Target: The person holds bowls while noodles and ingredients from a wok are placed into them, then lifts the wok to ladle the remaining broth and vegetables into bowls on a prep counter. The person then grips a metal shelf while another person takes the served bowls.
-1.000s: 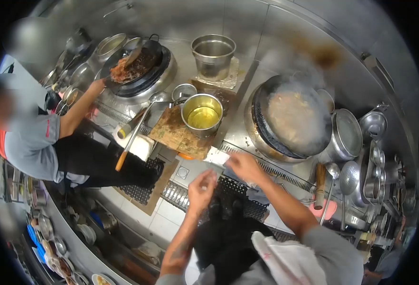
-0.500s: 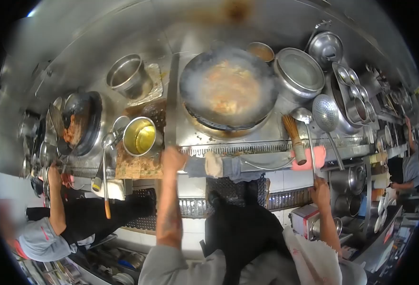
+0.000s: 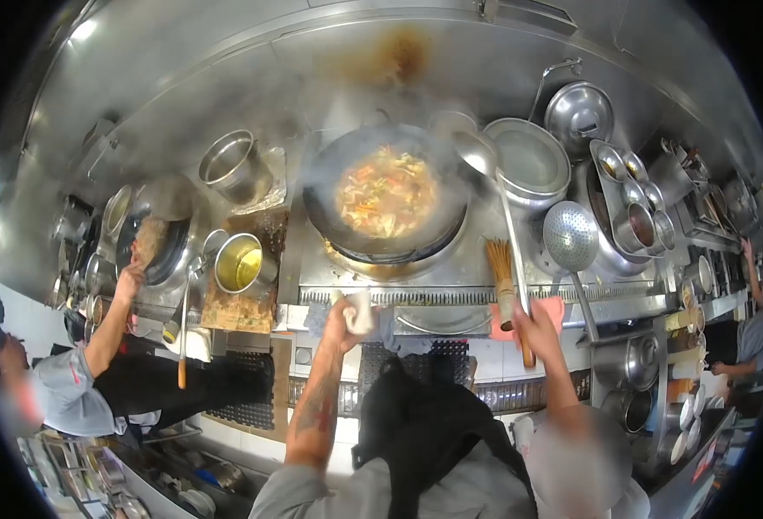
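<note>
Your right hand (image 3: 533,329) grips the ladle (image 3: 513,238), stretching ahead of your fingers; likely stiff, front-heavy: hold its wooden end (image 3: 528,353) | your left hand (image 3: 338,327) clutches the cloth (image 3: 361,313), bunched in your fingers; likely soft, light: grab a thick fold

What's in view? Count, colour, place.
Round metal woks: 2, black, centre and left
Wooden-handled steel ladles: 2, silver-brown, right and left
Perforated round steel strainer: 1, silver, right
Bristle brush: at least 1, tan, right
Pink fabric cloth: 1, pink, front right
Cylindrical steel pot of yellow liquid: 1, silver, left
Crumpled whitish cloth: 1, whitish, front centre
Other people: at least 2, grey tops, both edges
Other steelware: many, silver, both sides, uncountable
Left hand: 1, bare, gripping whitish cloth
Right hand: 1, bare, gripping ladle
</note>
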Motion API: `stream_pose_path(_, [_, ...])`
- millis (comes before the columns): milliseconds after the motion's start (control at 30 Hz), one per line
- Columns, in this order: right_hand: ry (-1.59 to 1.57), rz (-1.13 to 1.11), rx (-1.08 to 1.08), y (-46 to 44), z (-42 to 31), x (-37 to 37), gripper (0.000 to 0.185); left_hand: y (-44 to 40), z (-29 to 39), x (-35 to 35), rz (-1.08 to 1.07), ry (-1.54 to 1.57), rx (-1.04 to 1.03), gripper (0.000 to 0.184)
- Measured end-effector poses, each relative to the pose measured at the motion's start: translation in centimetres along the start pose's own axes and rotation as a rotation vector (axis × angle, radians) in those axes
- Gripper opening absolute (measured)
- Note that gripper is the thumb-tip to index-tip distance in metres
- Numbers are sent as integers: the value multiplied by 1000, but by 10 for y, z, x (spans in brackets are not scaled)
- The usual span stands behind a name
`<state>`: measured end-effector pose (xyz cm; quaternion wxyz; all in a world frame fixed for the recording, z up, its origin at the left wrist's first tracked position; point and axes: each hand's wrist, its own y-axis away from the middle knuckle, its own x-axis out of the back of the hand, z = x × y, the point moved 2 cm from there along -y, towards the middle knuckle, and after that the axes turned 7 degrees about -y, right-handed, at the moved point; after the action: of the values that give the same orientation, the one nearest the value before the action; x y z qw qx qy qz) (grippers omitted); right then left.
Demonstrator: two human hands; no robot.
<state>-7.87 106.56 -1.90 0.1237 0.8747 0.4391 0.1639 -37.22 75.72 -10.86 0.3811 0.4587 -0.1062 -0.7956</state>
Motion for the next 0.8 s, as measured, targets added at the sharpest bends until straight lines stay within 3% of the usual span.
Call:
stream_pose_path(33, [262, 139, 226, -36, -19, -10, 41, -4, 3, -21, -47, 41, 49, 49])
stream_pose_path(67, [361, 193, 347, -53, -68, -30, 52, -14, 8, -44, -99, 75, 97, 50])
stream_pose_path(100, [515, 221, 465, -96, -73, -40, 56, -22, 16, -66, -104, 81, 92, 50])
stream_pose_path(167, [623, 141, 235, -121, -133, -78, 57, -45, 23, -81, -108, 97, 103, 50])
stream_pose_path(233, [634, 58, 78, -158, -139, -111, 57, -83, 31, -79, -32, 68, 179, 45])
stream_pose_path(267, [640, 62, 73, -157, -143, -114, 57, -90, 36, -82, -37, 72, 185, 45])
stream_pose_path(333, [818, -123, 295, -141, -149, -111, 58, -94, 39, -82, 199, -11, 175, 39])
stream_pose_path(467, [794, -102, 308, -74, -159, -93, 58, -71, 50, -96, 101, 33, 144, 31])
stream_pose_path(533, [504, 81, 264, -35, -133, -105, 54, -89, 37, -76, 80, 63, 117, 25])
stream_pose_path(600, [-174, -20, -28, -26, -60, -120, 54, -98, 34, -69, 67, 59, 101, 21])
stream_pose_path(667, [-591, -72, -49, -16, 17, -146, 56, -95, 35, -67, 21, 54, 87, 21])
stream_pose_path(800, [-531, -29, -160, 12, 60, -149, 59, -80, 47, -81, 54, 20, 81, 25])
